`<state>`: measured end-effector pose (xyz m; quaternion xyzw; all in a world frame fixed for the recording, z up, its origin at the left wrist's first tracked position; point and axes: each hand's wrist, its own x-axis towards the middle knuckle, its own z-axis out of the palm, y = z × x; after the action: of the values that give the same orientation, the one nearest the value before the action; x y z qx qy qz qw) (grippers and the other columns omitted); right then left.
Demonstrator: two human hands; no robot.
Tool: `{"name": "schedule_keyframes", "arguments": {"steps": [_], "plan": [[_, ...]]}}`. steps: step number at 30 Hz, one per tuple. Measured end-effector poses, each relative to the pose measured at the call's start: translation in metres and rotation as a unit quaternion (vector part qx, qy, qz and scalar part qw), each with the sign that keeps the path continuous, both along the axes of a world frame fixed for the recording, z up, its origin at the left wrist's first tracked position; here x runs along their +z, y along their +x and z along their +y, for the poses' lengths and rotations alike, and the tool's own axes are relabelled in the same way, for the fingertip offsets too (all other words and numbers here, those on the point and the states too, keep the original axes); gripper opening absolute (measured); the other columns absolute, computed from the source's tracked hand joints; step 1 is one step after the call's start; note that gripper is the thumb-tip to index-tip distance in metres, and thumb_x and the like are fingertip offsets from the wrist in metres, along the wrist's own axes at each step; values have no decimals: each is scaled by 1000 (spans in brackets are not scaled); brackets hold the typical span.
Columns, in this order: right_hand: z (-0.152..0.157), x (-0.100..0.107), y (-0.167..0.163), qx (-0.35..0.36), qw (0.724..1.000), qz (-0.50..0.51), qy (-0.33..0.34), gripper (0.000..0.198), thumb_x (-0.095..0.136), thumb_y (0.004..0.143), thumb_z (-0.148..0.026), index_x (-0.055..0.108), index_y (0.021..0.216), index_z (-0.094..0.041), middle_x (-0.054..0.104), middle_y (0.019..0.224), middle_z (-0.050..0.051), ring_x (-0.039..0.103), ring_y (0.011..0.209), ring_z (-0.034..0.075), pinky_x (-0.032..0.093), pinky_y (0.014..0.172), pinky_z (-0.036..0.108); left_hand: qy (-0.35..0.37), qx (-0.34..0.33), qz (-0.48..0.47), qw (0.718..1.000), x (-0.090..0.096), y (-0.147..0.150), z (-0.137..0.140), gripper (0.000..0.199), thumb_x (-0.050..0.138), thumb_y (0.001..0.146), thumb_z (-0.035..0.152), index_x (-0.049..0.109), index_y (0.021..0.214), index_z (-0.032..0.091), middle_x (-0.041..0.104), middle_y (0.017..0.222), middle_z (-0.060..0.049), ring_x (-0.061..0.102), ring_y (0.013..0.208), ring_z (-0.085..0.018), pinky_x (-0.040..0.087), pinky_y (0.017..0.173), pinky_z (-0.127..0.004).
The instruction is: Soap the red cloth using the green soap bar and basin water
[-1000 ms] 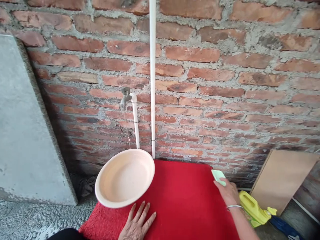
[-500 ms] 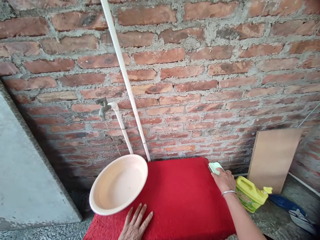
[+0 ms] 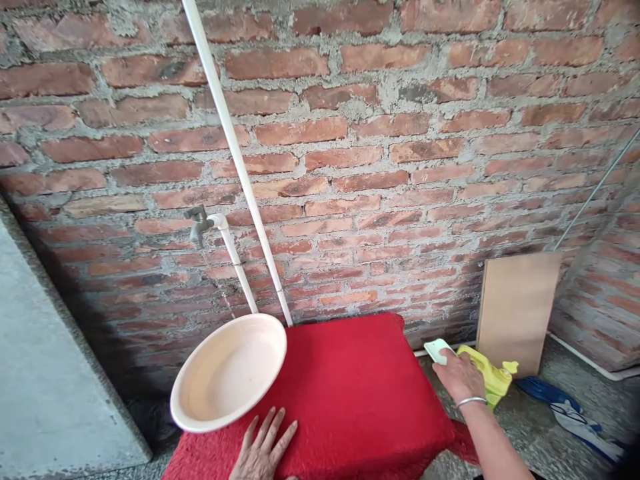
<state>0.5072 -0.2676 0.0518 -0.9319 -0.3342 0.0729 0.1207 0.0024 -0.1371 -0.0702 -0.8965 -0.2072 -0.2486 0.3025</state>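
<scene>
A red fuzzy cloth (image 3: 360,393) covers a low table. My left hand (image 3: 263,443) lies flat on it near the front edge, fingers spread and holding nothing. A pale cream basin (image 3: 227,373) stands tilted in view at the cloth's left end, just beyond that hand. My right hand (image 3: 460,377), with a silver bangle at the wrist, grips a flat pale-green object (image 3: 436,348) with rounded corners; its kind cannot be made out. That hand is past the right edge of the cloth, in front of a yellow jug (image 3: 495,377) that it partly hides.
A grey tap (image 3: 199,223) on a white pipe lets a thin stream of water fall behind the basin. A long white pipe (image 3: 235,157) runs up the brick wall (image 3: 360,160). A brown board (image 3: 517,313) leans at the right, near blue-and-white slippers (image 3: 575,420). A grey slab (image 3: 55,353) stands left.
My right hand has moved off the cloth's right edge with the pale-green object, toward the yellow jug. The view has shifted slightly right. My left hand stays spread on the cloth.
</scene>
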Motion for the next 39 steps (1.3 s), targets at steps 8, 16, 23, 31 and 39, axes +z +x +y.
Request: {"name": "schedule_keyframes", "arguments": {"steps": [8,16,23,31,39], "plan": [[26,-10,-70,253,959,101,78,33,69,73,-29,73,106,-29,64,111,1,63,105,19,44,91,23,6,8,11,1000,-4,-2,2,85,50,78,82,47,150,37,68,133,-6,52,126,-29,29,109,-42],[-20,10,4,87,994,60,-11,46,60,71,-16,71,115,-20,65,111,13,66,102,32,45,85,37,11,-7,0,1000,-17,-5,11,90,49,78,84,41,153,36,70,129,-7,53,123,-30,30,106,-44],[-8,-1,-6,69,994,89,6,41,50,90,-42,63,125,-27,65,120,10,64,110,24,45,90,30,4,3,-3,1000,-27,-8,15,87,49,77,84,44,151,40,70,130,-5,53,124,-30,31,106,-43],[-16,-12,9,48,986,154,-38,24,49,88,-33,67,98,-20,74,104,13,69,101,30,47,83,37,11,1,-5,1000,-19,-5,12,90,53,77,82,40,154,37,69,131,-6,53,126,-30,32,107,-43],[-11,-23,-2,60,985,156,-31,41,28,99,-44,64,98,-24,73,79,4,69,70,21,48,61,30,-6,9,6,1000,1,1,-3,86,51,80,80,43,152,35,65,139,-5,52,130,-28,30,112,-40]]}}
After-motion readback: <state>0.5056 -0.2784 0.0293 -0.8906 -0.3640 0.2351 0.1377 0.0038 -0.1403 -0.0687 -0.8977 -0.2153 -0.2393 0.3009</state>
